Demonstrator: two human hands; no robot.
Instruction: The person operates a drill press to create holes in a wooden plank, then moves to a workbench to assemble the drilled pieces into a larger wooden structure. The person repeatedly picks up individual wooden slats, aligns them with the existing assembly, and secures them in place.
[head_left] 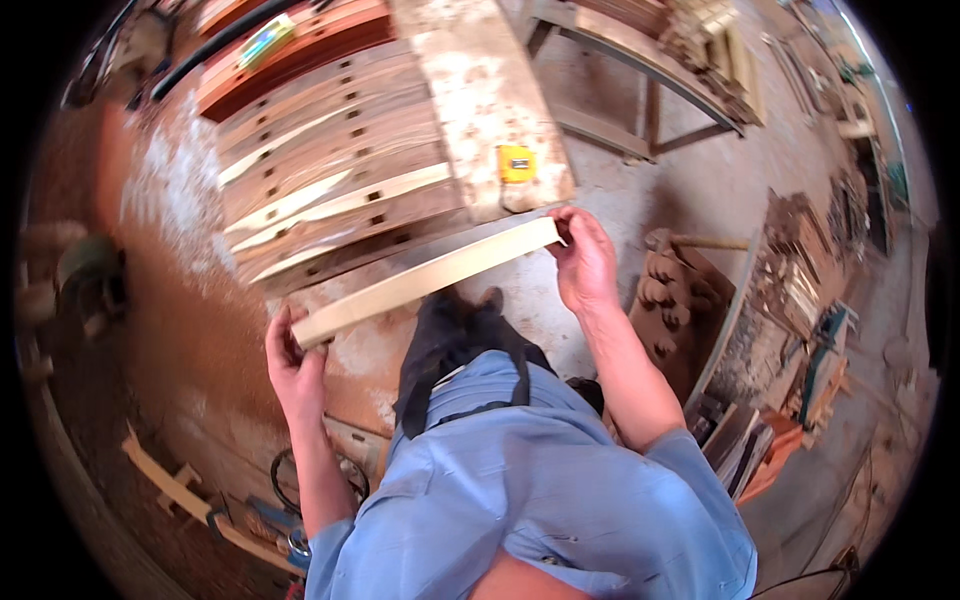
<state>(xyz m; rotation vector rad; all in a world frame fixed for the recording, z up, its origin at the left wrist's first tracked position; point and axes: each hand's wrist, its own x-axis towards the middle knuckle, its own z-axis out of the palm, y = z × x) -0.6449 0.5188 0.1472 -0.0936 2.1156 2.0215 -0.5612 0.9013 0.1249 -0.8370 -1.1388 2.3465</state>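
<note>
I hold a long pale wooden strip (425,278) level in front of my body, above the near edge of a workbench. My left hand (293,362) grips its near left end and my right hand (583,260) grips its far right end. The strip slopes up from lower left to upper right in the head view. Behind it lies a row of reddish-brown slats (330,160) with dark slots, laid side by side on the bench. A yellow tape measure (516,163) sits on a rough, paint-flecked board (480,90) just beyond my right hand.
Sawdust (180,300) covers the floor at left. A wooden frame (640,90) stands at the back. Carved wood pieces (675,290) and stacked offcuts (790,280) lie at right. A green and yellow level (265,42) rests far back. Cables and a bent wooden part (180,490) lie lower left.
</note>
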